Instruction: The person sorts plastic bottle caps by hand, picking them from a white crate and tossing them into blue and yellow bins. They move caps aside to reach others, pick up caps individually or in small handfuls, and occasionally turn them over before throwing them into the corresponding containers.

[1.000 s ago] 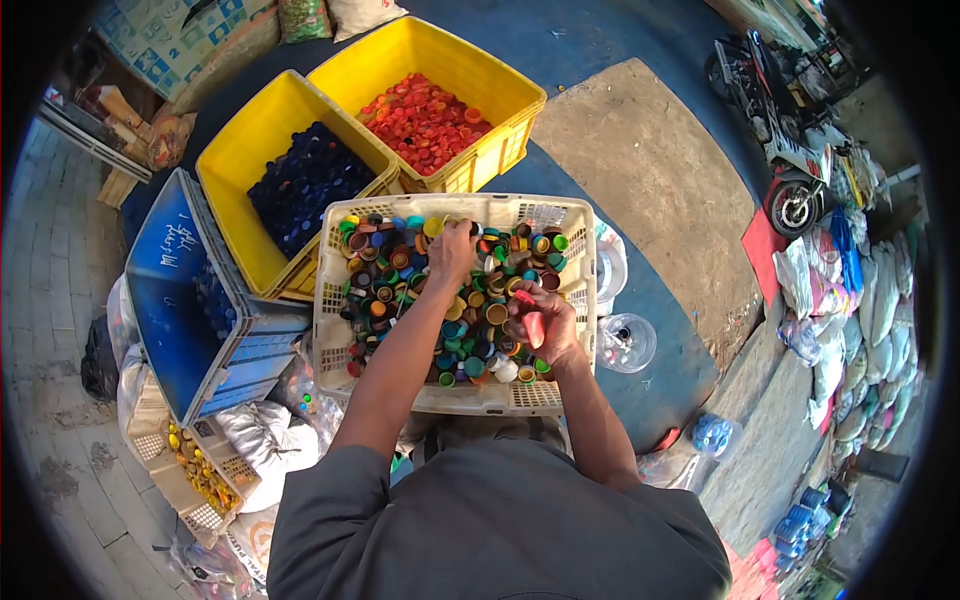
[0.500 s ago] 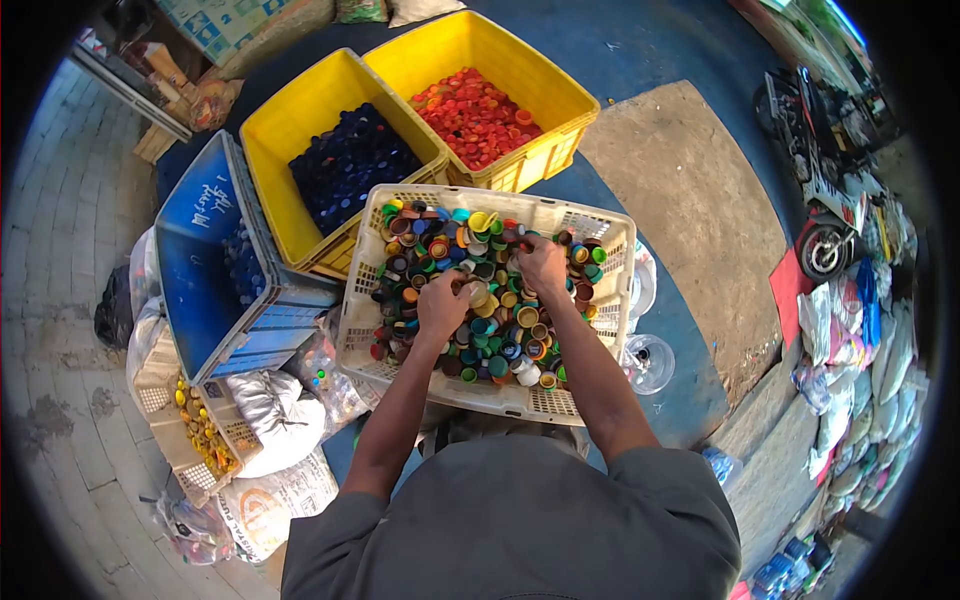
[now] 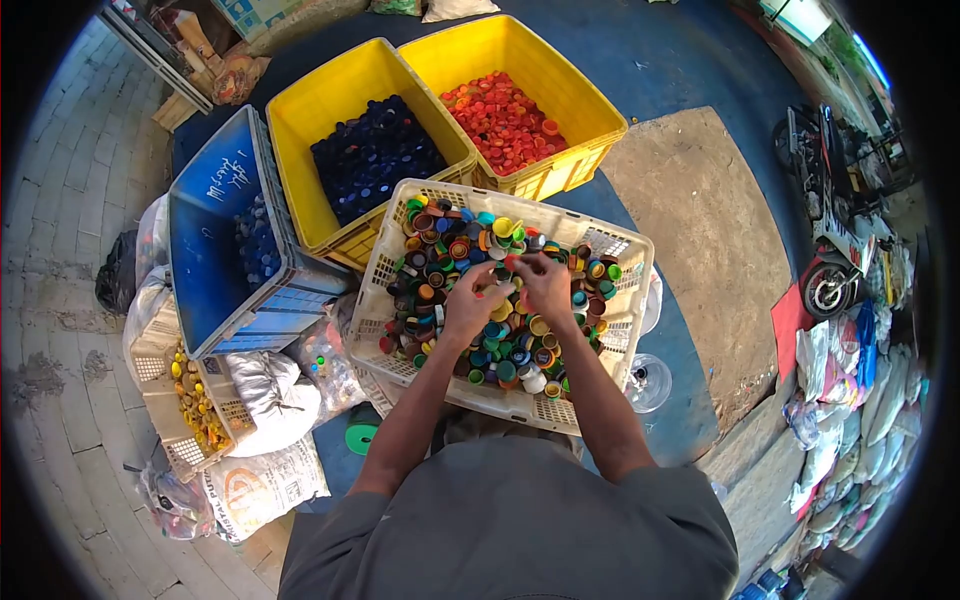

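A cream plastic crate [image 3: 628,260] filled with mixed-colour bottle caps [image 3: 435,265] lies in front of the person. My left hand [image 3: 474,304] is over the middle of the caps, fingers bent, with a red cap at them. Close beside it on the right, my right hand [image 3: 545,288] has its fingers curled around a red cap near the fingertips. Beyond the crate, one yellow bin [image 3: 290,130] holds dark blue caps [image 3: 375,160] and another yellow bin [image 3: 570,85] holds red caps [image 3: 505,120].
At the left stands a blue bin [image 3: 205,265] with blue caps, above a cream crate [image 3: 155,365] of yellow caps. White sacks [image 3: 265,490] lie near it. A clear round container [image 3: 650,383] is right of the crate. A motorcycle [image 3: 830,240] stands at far right.
Both hands have drawn closer together over the caps, and red caps now show at the fingers. The view has shifted, so the bins and crate appear slightly further right.
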The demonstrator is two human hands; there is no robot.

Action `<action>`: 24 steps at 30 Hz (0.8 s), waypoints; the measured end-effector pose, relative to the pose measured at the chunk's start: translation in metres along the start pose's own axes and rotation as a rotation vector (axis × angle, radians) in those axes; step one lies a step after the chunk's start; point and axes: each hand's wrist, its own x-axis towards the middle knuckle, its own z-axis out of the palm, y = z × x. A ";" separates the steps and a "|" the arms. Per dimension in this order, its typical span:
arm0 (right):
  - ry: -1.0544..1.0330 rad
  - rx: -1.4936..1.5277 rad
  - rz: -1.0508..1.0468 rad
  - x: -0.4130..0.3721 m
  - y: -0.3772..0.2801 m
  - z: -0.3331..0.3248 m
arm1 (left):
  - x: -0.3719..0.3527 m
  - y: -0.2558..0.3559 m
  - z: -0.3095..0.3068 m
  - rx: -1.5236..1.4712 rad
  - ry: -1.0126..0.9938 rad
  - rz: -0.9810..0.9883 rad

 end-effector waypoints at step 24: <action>-0.414 0.777 0.399 -0.053 -0.019 -0.011 | -0.026 0.014 -0.022 -0.170 -0.221 -0.048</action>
